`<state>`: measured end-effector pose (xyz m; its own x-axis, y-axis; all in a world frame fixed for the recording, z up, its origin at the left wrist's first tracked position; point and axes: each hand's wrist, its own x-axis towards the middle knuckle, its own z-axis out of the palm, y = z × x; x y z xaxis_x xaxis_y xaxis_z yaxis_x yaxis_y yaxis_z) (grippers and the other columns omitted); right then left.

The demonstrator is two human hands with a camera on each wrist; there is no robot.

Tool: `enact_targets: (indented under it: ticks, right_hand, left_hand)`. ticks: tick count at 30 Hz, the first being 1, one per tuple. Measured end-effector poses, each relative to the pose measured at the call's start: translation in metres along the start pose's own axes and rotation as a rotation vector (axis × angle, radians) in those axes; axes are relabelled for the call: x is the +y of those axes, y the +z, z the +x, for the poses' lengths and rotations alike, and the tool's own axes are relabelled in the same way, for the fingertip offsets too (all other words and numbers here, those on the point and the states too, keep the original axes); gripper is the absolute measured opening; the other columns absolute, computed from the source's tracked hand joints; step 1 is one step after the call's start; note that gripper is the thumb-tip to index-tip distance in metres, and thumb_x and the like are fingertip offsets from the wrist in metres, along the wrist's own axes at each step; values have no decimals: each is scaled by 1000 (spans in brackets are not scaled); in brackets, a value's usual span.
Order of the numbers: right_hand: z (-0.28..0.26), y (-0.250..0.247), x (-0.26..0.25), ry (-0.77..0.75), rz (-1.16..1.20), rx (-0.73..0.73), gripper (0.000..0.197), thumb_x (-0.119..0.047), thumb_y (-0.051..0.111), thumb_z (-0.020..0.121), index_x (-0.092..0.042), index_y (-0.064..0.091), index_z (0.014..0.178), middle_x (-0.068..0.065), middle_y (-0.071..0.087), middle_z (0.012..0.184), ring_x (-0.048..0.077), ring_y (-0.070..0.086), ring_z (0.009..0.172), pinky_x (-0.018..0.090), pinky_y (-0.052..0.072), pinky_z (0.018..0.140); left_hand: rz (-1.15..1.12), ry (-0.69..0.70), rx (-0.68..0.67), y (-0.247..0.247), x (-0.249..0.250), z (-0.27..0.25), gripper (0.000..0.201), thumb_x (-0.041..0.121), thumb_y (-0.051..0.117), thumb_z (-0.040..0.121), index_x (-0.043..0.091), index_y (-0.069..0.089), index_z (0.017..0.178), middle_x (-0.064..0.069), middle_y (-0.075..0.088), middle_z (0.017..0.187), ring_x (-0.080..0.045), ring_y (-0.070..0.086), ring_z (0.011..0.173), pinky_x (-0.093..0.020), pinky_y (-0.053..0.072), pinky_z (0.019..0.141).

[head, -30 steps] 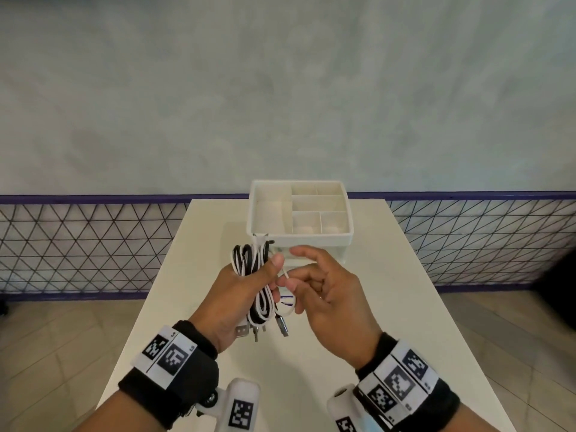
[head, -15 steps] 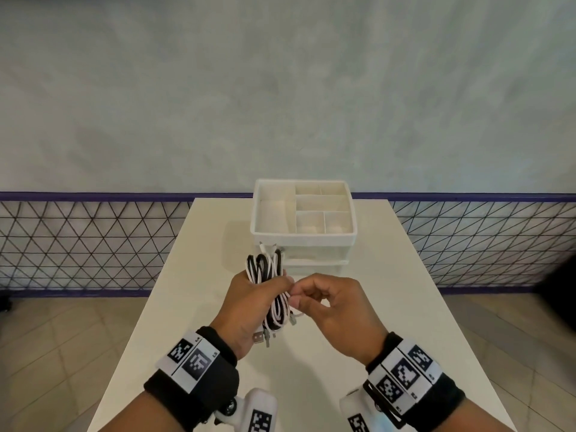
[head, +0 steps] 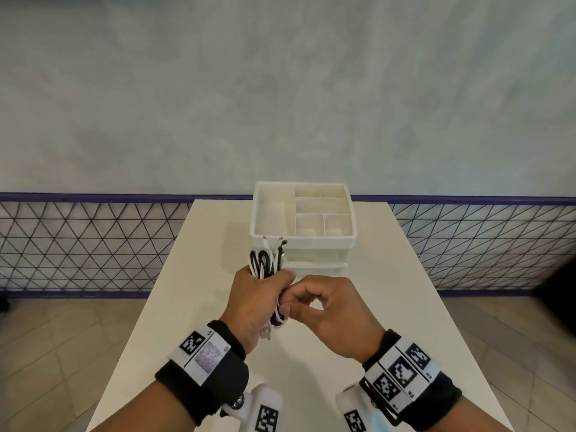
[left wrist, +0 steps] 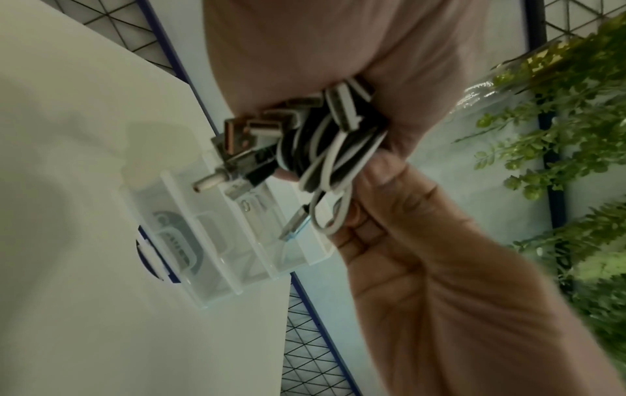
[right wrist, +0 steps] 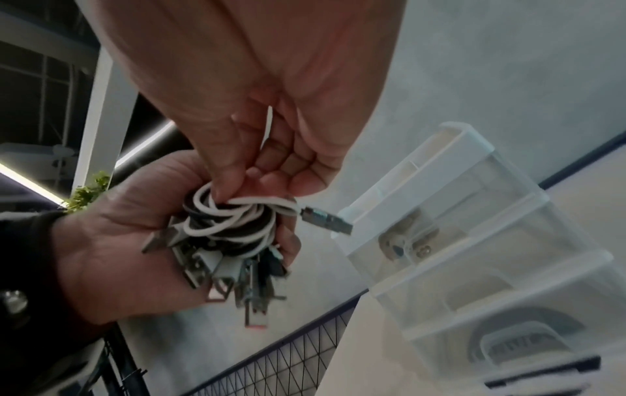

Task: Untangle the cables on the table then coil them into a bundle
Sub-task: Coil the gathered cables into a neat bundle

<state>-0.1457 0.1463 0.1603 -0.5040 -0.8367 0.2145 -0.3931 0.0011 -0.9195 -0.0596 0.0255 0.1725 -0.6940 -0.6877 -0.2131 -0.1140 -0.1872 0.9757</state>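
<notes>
A coiled bundle of black and white cables stands upright in my left hand, whose fingers are curled round its middle above the white table. Loops stick out above the fist and several USB plugs hang below it. My right hand sits against the bundle's right side and pinches a white cable end between thumb and fingers. That end's silver plug points away from the bundle. In the right wrist view the same bundle shows white strands wrapped across the black ones.
A white compartment organiser with clear drawers stands just beyond the hands at the table's far middle. A wire-mesh fence with a purple rail runs behind the table. Green plants show to one side.
Both hands have drawn closer together and a little toward me. The right hand's fingers, spread a second ago, are now curled tight against the bundle on the white cable end.
</notes>
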Motion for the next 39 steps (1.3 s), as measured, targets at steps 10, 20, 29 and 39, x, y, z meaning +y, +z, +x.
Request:
enact_targets:
  ticks: [10, 20, 29, 39]
  right_hand:
    - [36, -17, -6, 91, -279, 47, 36, -8, 53, 97, -19, 63, 130, -4, 65, 132, 11, 60, 119, 32, 48, 105]
    - [20, 9, -12, 154, -10, 186, 25, -5, 51, 98, -12, 72, 110, -1, 78, 92, 10, 74, 82, 24, 60, 76]
    - [11, -1, -10, 212, 36, 88, 23, -15, 65, 79, -22, 75, 99, -16, 73, 74, 0, 65, 68, 25, 53, 70]
    - [17, 18, -13, 299, 45, -148, 59, -13, 72, 59, -19, 53, 115, -3, 69, 103, 12, 69, 98, 39, 61, 83]
  left_hand:
    - [26, 28, -151, -2, 5, -7, 20, 1, 64, 85, 6, 66, 66, -13, 62, 61, -22, 57, 55, -27, 47, 53]
    - [-1, 158, 38, 0, -5, -5, 13, 2, 65, 86, 5, 73, 95, -13, 75, 81, -19, 71, 71, -23, 52, 57]
    - [-62, 101, 23, 6, -5, -1, 16, 11, 72, 83, -4, 70, 89, -24, 70, 78, -29, 68, 71, -32, 55, 60]
    - [-362, -151, -121, 6, -20, 0, 16, 17, 69, 85, 10, 73, 99, -9, 67, 79, -22, 66, 72, -28, 45, 57]
